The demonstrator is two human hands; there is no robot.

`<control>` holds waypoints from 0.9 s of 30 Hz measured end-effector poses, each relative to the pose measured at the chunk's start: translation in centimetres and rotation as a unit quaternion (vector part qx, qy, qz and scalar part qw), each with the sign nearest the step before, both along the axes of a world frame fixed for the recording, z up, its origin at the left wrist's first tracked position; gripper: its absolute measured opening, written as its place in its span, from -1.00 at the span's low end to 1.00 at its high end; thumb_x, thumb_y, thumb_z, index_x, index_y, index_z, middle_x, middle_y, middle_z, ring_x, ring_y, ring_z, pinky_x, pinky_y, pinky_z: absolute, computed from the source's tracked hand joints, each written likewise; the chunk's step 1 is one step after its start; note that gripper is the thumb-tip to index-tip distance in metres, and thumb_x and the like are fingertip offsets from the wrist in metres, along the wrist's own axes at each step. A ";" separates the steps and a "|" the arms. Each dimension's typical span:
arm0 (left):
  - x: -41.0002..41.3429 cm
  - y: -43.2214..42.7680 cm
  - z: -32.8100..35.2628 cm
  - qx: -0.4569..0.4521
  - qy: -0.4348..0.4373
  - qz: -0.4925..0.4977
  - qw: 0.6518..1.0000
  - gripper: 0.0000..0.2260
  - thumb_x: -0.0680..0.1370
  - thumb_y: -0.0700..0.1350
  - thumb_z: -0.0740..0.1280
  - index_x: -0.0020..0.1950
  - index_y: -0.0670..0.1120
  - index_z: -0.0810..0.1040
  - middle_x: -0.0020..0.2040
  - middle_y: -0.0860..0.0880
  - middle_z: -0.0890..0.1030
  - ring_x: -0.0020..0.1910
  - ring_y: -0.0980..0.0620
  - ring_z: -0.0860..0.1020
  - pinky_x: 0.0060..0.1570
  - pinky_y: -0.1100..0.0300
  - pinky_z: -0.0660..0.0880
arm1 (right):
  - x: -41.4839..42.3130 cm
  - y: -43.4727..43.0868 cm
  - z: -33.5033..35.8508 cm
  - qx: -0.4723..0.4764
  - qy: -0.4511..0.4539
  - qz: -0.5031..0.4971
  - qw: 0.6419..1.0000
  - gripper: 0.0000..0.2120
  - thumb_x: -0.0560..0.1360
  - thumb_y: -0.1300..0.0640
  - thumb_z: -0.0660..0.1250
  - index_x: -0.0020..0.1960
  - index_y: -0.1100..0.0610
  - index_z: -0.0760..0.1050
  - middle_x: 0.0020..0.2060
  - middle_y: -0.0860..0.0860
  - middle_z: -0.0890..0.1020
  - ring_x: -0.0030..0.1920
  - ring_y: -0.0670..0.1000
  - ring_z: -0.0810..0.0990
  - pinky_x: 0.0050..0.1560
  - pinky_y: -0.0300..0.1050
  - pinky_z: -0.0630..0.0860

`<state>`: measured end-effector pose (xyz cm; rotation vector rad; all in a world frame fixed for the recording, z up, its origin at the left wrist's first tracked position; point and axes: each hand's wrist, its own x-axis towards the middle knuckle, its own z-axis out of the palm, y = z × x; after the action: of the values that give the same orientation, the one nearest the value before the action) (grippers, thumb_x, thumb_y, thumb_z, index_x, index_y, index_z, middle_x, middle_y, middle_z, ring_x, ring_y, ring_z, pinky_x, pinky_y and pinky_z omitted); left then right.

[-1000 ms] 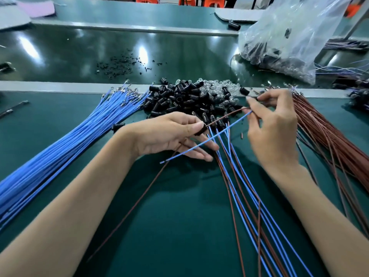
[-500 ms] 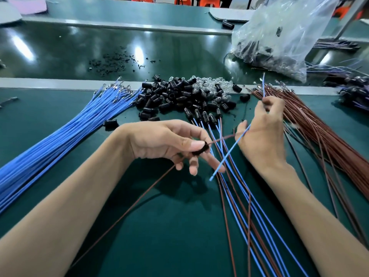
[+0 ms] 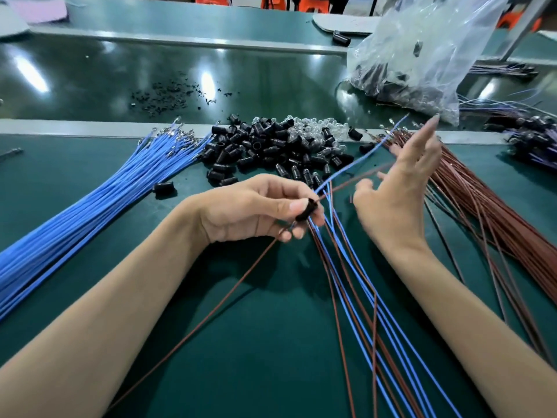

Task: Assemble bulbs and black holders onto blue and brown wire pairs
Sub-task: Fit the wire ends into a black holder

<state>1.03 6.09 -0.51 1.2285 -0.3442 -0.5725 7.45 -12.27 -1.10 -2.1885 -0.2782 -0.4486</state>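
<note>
Both arms are bare as far up as can be seen: the left forearm and the right forearm are slim and uncovered. The left hand has a tidy, pale thumbnail. The right hand wears longer nails, and the forefinger nail is filed to a taper.

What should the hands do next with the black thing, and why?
Probably the right hand should pinch the thin blue wire and guide it into the small black plastic holder the left hand pinches. The thin brown wire already passes through it, and the right hand is open.
</note>
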 end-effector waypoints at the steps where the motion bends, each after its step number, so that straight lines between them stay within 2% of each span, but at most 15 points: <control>1: 0.1 0.0 -0.1 -0.009 0.000 0.029 1.000 -0.86 0.41 -0.07 0.39 -0.08 -0.07 0.65 -0.10 -0.02 0.63 -0.28 0.13 0.54 -0.28 0.34 0.49 | -0.2 0.0 0.3 0.066 0.018 0.018 0.998 -0.14 0.42 0.43 0.23 0.57 0.13 -0.13 0.43 0.13 0.19 0.22 -0.08 0.49 0.03 -0.32 0.49; 2: 0.2 0.0 -0.2 -0.016 -0.001 0.055 0.998 -0.87 0.40 -0.09 0.37 -0.10 -0.07 0.65 -0.10 -0.01 0.63 -0.29 0.13 0.54 -0.29 0.34 0.49 | -0.5 0.1 0.6 0.125 0.043 0.042 0.990 -0.26 0.45 0.40 0.25 0.54 0.11 0.06 0.29 0.06 0.37 0.05 -0.14 0.58 -0.09 -0.25 0.54; 3: 0.3 0.0 -0.3 -0.020 -0.002 0.072 0.997 -0.87 0.39 -0.10 0.36 -0.11 -0.06 0.65 -0.11 -0.01 0.64 -0.30 0.14 0.54 -0.30 0.34 0.48 | -0.8 0.0 0.8 0.172 0.084 0.077 0.978 -0.45 0.47 0.36 0.28 0.42 0.11 0.30 0.09 0.00 0.52 -0.13 -0.14 0.61 -0.18 -0.18 0.54; 4: 0.3 -0.1 -0.4 -0.019 -0.003 0.079 0.997 -0.86 0.39 -0.11 0.35 -0.11 -0.07 0.65 -0.12 0.00 0.63 -0.31 0.14 0.53 -0.31 0.35 0.47 | -1.1 -0.1 0.8 0.199 0.144 0.127 0.961 -0.66 0.50 0.31 0.31 0.25 0.10 0.48 -0.13 -0.05 0.58 -0.29 -0.13 0.57 -0.28 -0.17 0.49; 6: 0.3 -0.3 -0.5 -0.002 -0.009 0.072 0.997 -0.77 0.38 -0.11 0.36 -0.01 -0.16 0.58 -0.16 0.01 0.62 -0.32 0.14 0.51 -0.31 0.35 0.45 | -2.1 -0.1 0.9 0.225 0.261 0.261 0.902 -0.92 0.51 0.17 0.36 -0.06 0.06 0.63 -0.39 -0.07 0.55 -0.45 -0.12 0.40 -0.45 -0.30 0.34; 7: 0.4 -0.3 -0.5 0.008 -0.010 0.067 0.998 -0.67 0.38 -0.11 0.37 0.06 -0.26 0.50 -0.17 0.00 0.61 -0.32 0.14 0.50 -0.29 0.35 0.46 | -2.4 -0.1 0.8 0.231 0.295 0.311 0.873 -0.91 0.49 0.09 0.37 -0.10 0.05 0.66 -0.42 -0.06 0.53 -0.46 -0.12 0.34 -0.49 -0.34 0.27; 9: 0.3 -0.3 -0.5 0.017 -0.017 0.058 0.998 -0.57 0.37 -0.10 0.41 0.10 -0.33 0.42 -0.16 -0.04 0.58 -0.29 0.11 0.51 -0.24 0.32 0.47 | -2.7 0.2 0.8 0.253 0.308 0.344 0.850 -0.86 0.43 0.00 0.43 -0.09 0.03 0.68 -0.45 -0.06 0.51 -0.47 -0.12 0.32 -0.50 -0.38 0.24; 11: 0.4 -0.3 -0.6 0.014 -0.020 0.049 0.999 -0.70 0.37 -0.10 0.44 0.01 -0.23 0.52 -0.09 -0.08 0.60 -0.21 0.07 0.57 -0.17 0.28 0.52 | -2.7 0.5 0.6 0.323 0.306 0.310 0.840 -0.82 0.36 0.00 0.43 -0.13 0.09 0.67 -0.49 -0.05 0.47 -0.48 -0.13 0.38 -0.46 -0.35 0.37; 12: 0.3 -0.3 -0.6 0.012 -0.020 0.048 0.999 -0.78 0.37 -0.12 0.42 -0.04 -0.16 0.57 -0.06 -0.09 0.63 -0.16 0.04 0.61 -0.14 0.26 0.54 | -2.7 0.7 0.5 0.363 0.309 0.288 0.831 -0.85 0.35 0.03 0.42 -0.17 0.10 0.66 -0.51 -0.04 0.43 -0.48 -0.10 0.40 -0.43 -0.27 0.44; 13: 0.3 -0.3 -0.6 0.007 -0.019 0.051 0.998 -0.83 0.38 -0.13 0.41 -0.06 -0.13 0.59 -0.03 -0.09 0.65 -0.10 0.02 0.64 -0.12 0.24 0.55 | -2.6 0.7 0.4 0.388 0.303 0.269 0.828 -0.91 0.37 0.07 0.42 -0.20 0.09 0.65 -0.52 -0.03 0.40 -0.47 -0.05 0.40 -0.38 -0.17 0.46; 15: 0.4 -0.3 -0.6 0.000 -0.019 0.085 0.996 -0.87 0.39 -0.15 0.42 -0.09 -0.11 0.59 -0.02 -0.09 0.67 -0.07 -0.03 0.66 -0.13 0.20 0.57 | -2.3 0.3 0.2 0.369 0.248 0.237 0.864 -0.87 0.48 0.14 0.40 -0.25 0.05 0.62 -0.50 -0.03 0.45 -0.42 0.02 0.41 -0.31 -0.07 0.42; 17: 0.6 -0.4 -0.6 0.015 -0.042 0.167 0.985 -0.91 0.41 -0.17 0.42 -0.12 -0.09 0.57 -0.12 -0.07 0.68 -0.19 0.00 0.66 -0.23 0.22 0.58 | -2.3 0.0 0.3 0.333 0.190 0.234 0.893 -0.83 0.50 0.13 0.36 -0.27 0.05 0.56 -0.46 -0.05 0.56 -0.46 -0.05 0.47 -0.38 -0.22 0.42; 19: 0.8 -0.6 -0.7 0.046 -0.083 0.270 0.958 -0.90 0.38 -0.16 0.39 -0.13 -0.11 0.55 -0.25 -0.03 0.65 -0.34 0.07 0.61 -0.33 0.28 0.55 | -2.6 0.0 0.4 0.332 0.166 0.257 0.892 -0.86 0.49 0.13 0.34 -0.25 0.05 0.53 -0.43 -0.01 0.62 -0.49 -0.08 0.53 -0.44 -0.30 0.42; 21: 1.0 -0.9 -0.8 0.059 -0.119 0.338 0.932 -0.86 0.32 -0.18 0.42 -0.16 -0.11 0.55 -0.32 0.00 0.61 -0.41 0.10 0.57 -0.34 0.30 0.54 | -2.8 0.2 0.4 0.346 0.145 0.273 0.886 -0.89 0.50 0.17 0.32 -0.20 0.08 0.51 -0.40 0.00 0.65 -0.46 -0.06 0.59 -0.41 -0.29 0.47; 27: 1.0 -1.3 -0.9 0.153 -0.182 0.347 0.907 -0.77 0.23 -0.15 0.50 -0.18 -0.10 0.56 -0.29 0.12 0.60 -0.25 0.12 0.53 -0.11 0.31 0.50 | -2.5 0.1 0.2 0.363 0.080 0.244 0.896 -0.86 0.58 0.22 0.27 -0.15 0.08 0.48 -0.33 -0.02 0.67 -0.33 -0.04 0.67 -0.30 -0.27 0.54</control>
<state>2.04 4.81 -1.40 1.6517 -0.1059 0.2375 4.98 -12.19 -0.90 -1.3450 -0.4677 -0.0583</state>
